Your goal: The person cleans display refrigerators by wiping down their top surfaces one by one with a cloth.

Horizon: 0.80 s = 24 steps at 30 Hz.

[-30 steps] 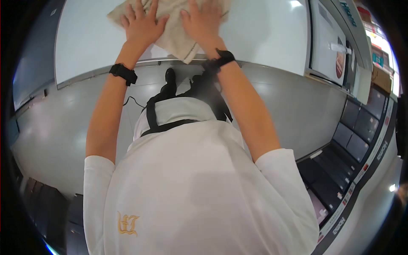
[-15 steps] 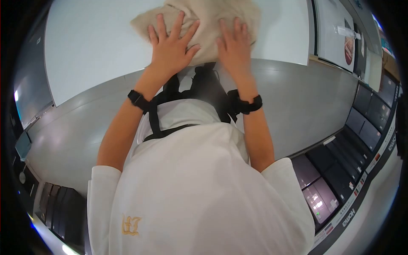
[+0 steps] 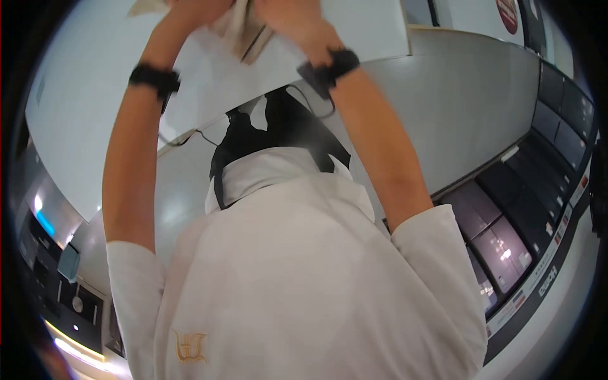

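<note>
A beige cloth point(image 3: 239, 33) lies bunched on the white tabletop point(image 3: 95, 95) at the top of the view, partly cut off by the frame. My left hand point(image 3: 199, 11) touches the cloth from the left, its fingers blurred and mostly out of frame. On the cloth's right side is my right hand point(image 3: 288, 18), also smeared by motion, with its fingertips not clearly visible. Another corner of the cloth point(image 3: 149, 6) shows beyond my left hand. Both wrists wear black bands.
The tabletop's near edge crosses above my legs, and a dark cable point(image 3: 313, 107) hangs near it. Dark panels point(image 3: 516, 190) line the right side. A grey floor point(image 3: 456, 95) lies between. Dark appliances point(image 3: 41, 266) stand at the lower left.
Both hands have moved up and left in the view, and the cloth looks more gathered between them. The view has turned, so the table edge now slants more.
</note>
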### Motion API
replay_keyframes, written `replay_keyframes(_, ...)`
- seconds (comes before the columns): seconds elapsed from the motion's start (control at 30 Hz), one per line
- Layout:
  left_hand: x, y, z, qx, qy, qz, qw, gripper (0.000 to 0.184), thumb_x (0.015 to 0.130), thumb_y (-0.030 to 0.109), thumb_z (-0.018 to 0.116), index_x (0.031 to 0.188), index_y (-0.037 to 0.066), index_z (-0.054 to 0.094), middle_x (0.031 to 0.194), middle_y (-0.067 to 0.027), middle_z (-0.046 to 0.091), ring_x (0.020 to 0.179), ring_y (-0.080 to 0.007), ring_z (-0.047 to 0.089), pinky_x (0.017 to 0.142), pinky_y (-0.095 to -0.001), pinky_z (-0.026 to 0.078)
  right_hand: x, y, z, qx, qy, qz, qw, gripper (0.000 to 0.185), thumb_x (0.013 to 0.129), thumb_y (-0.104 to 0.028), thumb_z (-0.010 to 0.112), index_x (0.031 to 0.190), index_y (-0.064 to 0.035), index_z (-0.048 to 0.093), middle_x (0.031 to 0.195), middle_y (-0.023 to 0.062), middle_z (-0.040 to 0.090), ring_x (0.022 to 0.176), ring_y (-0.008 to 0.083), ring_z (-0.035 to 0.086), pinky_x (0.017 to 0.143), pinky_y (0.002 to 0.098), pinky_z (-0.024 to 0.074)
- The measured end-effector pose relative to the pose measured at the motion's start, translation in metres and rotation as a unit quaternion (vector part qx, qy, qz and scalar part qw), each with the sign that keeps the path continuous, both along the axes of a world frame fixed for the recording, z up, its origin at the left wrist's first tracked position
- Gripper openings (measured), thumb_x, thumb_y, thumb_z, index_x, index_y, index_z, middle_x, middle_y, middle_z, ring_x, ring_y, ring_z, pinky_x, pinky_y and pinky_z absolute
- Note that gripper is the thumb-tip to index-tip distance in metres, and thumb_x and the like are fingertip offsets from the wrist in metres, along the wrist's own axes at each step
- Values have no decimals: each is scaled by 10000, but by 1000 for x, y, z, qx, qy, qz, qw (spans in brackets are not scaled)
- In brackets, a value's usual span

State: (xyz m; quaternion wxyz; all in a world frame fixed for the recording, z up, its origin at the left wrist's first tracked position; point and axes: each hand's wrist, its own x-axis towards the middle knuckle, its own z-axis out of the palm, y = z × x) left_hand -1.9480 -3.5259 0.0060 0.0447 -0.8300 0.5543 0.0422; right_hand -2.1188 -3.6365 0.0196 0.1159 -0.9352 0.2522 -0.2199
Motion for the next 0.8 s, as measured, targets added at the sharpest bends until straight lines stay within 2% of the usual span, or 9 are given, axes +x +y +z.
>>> replay_keyframes(0.03,-11,8,-4,-21,-32,-32,999,698,1036,482,463,1626,128,342,1718,-262,98,1497,-673,49,1135,-824,82,-26,1,3,16,-19,29,999,578,995,-293,579,1542,-125,498,1586,273,425,1479,494,347,1231,591,243)
replay_keyframes(0.1,-38,30,-12,-140,-45,-102,984,653,1014,562,550,1612,344,408,1746,-71,181,1503,-630,142,1084,-834,180,-60,-4,18,47,-27,58,997,590,972,-261,605,1532,-108,503,1571,275,436,1470,496,355,1231,582,250)
replay_keyframes(0.33,-93,-30,2,-154,-28,-62,986,577,1035,474,547,1578,298,467,1732,-118,209,1487,-648,165,1063,-866,149,-65,-72,16,62,-18,13,998,629,915,-208,644,1501,-22,508,1545,319,442,1468,485,365,1232,568,257)
replay_keyframes(0.43,-102,-65,14,-74,64,5,995,672,1034,389,493,1614,85,342,1694,-289,139,1463,-697,111,1105,-849,77,-60,-88,5,70,-56,-30,996,624,909,-200,645,1476,23,513,1540,332,444,1468,486,368,1236,561,257)
replay_keyframes(0.53,-117,-80,13,-121,-122,-24,985,693,976,391,627,1542,33,449,1587,-310,389,1419,-616,345,1125,-755,257,-73,-91,-2,74,-110,-52,990,548,920,-154,616,1424,50,548,1526,325,460,1460,485,377,1231,553,274)
replay_keyframes(0.6,-118,-72,0,-111,-33,-48,992,579,1005,382,594,1545,201,491,1680,-182,282,1477,-618,225,1094,-823,186,-96,-77,-4,89,-134,-46,986,517,924,-127,602,1405,57,558,1520,317,468,1463,485,367,1231,553,271)
replay_keyframes(0.63,-125,-70,-2,-104,12,-58,993,539,1020,377,578,1546,284,512,1726,-118,228,1507,-619,165,1079,-857,150,-111,-68,4,21,-136,-71,988,439,917,-50,601,1346,46,599,1420,312,554,1361,468,504,1138,520,413)
replay_keyframes(0.73,-186,-37,17,-146,78,-94,982,523,986,284,608,1507,253,560,1722,-124,241,1521,-590,172,1107,-832,152,-152,-38,4,60,-146,-109,981,518,883,-152,695,1393,-88,627,1526,205,520,1433,406,462,1168,572,362)
replay_keyframes(0.8,-213,-21,26,-138,96,-109,980,522,974,257,616,1493,222,574,1723,-127,238,1525,-583,176,1125,-815,140,-182,-18,7,69,-114,-126,983,495,845,-107,698,1335,-55,648,1496,180,554,1421,373,485,1162,553,381)
